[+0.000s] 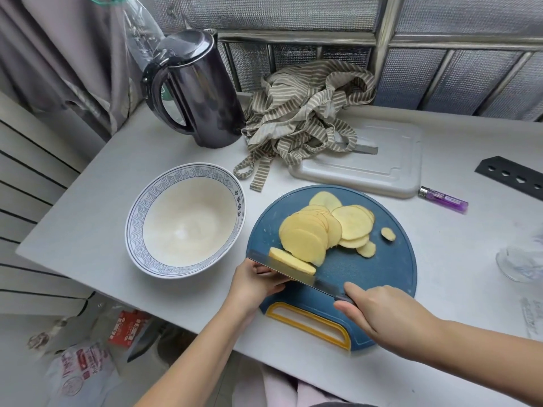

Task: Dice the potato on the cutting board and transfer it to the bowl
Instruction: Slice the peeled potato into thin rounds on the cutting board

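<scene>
1. The potato (308,233) lies in thin round slices, fanned and overlapping, on the blue cutting board (382,259); one thicker end piece (291,261) sits against the blade of the knife (296,276), and two small slices lie apart to the right.
2. The slices look light, stiff yet easy to snap, and probably wet and starchy, so likely to slide over one another and cling to steel; I would square them into a low stack and press from above with bent fingertips, well back from the edge.
3. The bowl (138,207) stands just beside the board on the bench (191,295), with nothing visible in it; carrying dice on the flat of the blade seems safer than pinching them up.
4. The right hand (390,312) has its fingers clamped round the knife handle, which it mostly covers.
5. The left hand (252,282) is at the blade's far end; its thumb shows on the near side, but the fingers are behind the steel, so I cannot tell whether they pinch the blade or only steady it.
6. Whether the end piece rests on the blade or on the board is hard to make out; the slice count is hidden by overlap.
</scene>
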The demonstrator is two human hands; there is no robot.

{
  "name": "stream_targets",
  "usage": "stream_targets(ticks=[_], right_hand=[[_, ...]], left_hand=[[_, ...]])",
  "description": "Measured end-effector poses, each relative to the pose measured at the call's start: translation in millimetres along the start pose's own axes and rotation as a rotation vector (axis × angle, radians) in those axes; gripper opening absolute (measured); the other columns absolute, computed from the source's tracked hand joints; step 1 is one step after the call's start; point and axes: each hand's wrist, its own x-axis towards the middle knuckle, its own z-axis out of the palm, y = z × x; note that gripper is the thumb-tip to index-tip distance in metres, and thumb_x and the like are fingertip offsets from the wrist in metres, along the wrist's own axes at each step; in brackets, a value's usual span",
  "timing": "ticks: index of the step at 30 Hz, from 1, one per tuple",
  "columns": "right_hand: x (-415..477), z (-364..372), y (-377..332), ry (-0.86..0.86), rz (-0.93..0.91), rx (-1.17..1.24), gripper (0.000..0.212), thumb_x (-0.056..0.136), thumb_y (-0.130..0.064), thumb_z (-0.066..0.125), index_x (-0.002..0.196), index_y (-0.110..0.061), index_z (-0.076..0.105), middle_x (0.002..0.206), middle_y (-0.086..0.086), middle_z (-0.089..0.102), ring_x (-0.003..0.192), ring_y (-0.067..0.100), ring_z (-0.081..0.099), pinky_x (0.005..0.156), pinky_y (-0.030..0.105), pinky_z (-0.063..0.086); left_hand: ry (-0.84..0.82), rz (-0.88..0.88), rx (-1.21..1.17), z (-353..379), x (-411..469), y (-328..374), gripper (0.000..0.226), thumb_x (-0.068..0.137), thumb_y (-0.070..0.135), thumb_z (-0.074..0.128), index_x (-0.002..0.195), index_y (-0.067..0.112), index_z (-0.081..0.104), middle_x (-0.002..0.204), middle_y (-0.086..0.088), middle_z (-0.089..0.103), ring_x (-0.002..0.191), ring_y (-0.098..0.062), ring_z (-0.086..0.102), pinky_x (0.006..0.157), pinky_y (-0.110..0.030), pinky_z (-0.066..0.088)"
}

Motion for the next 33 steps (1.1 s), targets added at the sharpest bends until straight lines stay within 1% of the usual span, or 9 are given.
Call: stream_targets(ticks=[3,6,11,14,17,21,23,30,33], right_hand=[[0,1,-1,-0.016,0.003,-0.017,0.088,0.055,-0.075,-0.040,0.092,-0.031,0.027,0.062,-0.008,0.038,0.053,0.012,0.037,0.051,0.026,0.030],[10,3,-7,-0.021,-0.024,-0.040,0.075,0.066,-0.071,-0.027,0.094,-0.029,0.028,0.063,-0.008,0.037,0.053,0.012,0.037,0.049,0.025,0.028],[32,4,-9,0.015,-0.039,-0.058,0.068,0.071,-0.066,-0.016,0.096,-0.025,0.033,0.063,-0.010,0.033,0.055,0.012,0.037,0.050,0.026,0.028],[32,5,-10,0.007,-0.042,-0.056,0.068,0.073,-0.067,-0.014,0.097,-0.025,0.035,0.063,-0.009,0.035,0.056,0.012,0.038,0.051,0.026,0.029],[18,8,-4,-0.010,-0.025,-0.056,0.060,0.073,-0.067,-0.014,0.093,-0.029,0.028,0.063,-0.009,0.037,0.053,0.011,0.037,0.049,0.025,0.028],[-17,14,21,0.015,0.076,-0.028,0.081,0.060,-0.076,-0.035,0.088,-0.031,0.026,0.063,-0.008,0.039,0.059,0.015,0.039,0.059,0.029,0.034],[-25,17,26,-0.007,0.106,-0.004,0.086,0.054,-0.078,-0.039,0.086,-0.031,0.026,0.063,-0.008,0.040,0.060,0.015,0.039,0.064,0.031,0.038],[-19,19,22,-0.027,0.096,0.042,0.088,0.056,-0.080,-0.035,0.087,-0.030,0.030,0.063,-0.008,0.039,0.055,0.013,0.038,0.060,0.028,0.033],[-4,15,13,-0.068,0.086,0.027,0.076,0.068,-0.073,-0.023,0.091,-0.028,0.033,0.063,-0.008,0.038,0.055,0.014,0.038,0.058,0.028,0.031]], left_hand=[[0.011,-0.009,-0.006,-1,1,-3,0.024,0.079,-0.008,0.070,0.098,0.008,0.065,0.094,-0.013,0.073,0.094,-0.029,0.070,0.071,-0.031,0.060],[0.005,-0.009,-0.022,-3,1,-5,0.039,0.072,-0.005,0.078,0.108,0.003,0.064,0.094,-0.011,0.074,0.090,-0.024,0.071,0.066,-0.028,0.058],[0.002,-0.008,-0.058,-1,0,-5,0.041,0.066,-0.003,0.082,0.101,0.007,0.065,0.086,-0.002,0.075,0.084,-0.014,0.072,0.065,-0.026,0.057],[0.005,-0.016,-0.040,-2,0,-5,0.043,0.065,-0.001,0.084,0.103,0.005,0.065,0.086,-0.003,0.075,0.085,-0.013,0.072,0.065,-0.025,0.056],[0.024,-0.035,-0.019,-4,0,-7,0.045,0.064,0.002,0.085,0.104,0.005,0.064,0.091,-0.005,0.075,0.086,-0.013,0.071,0.065,-0.024,0.056],[0.029,-0.057,0.021,-6,5,-7,0.051,0.065,0.008,0.087,0.109,0.008,0.060,0.101,-0.006,0.073,0.094,-0.016,0.070,0.070,-0.027,0.057],[0.015,-0.062,0.037,-6,5,-6,0.050,0.066,0.009,0.087,0.109,0.010,0.060,0.101,-0.005,0.073,0.095,-0.016,0.069,0.072,-0.027,0.058],[-0.001,-0.060,0.067,-6,6,-3,0.055,0.062,0.011,0.088,0.109,0.010,0.059,0.102,-0.006,0.071,0.095,-0.017,0.069,0.074,-0.029,0.058],[-0.012,-0.050,0.071,-5,4,-2,0.076,0.041,0.028,0.093,0.108,0.010,0.061,0.103,-0.006,0.071,0.098,-0.019,0.067,0.076,-0.032,0.059]])
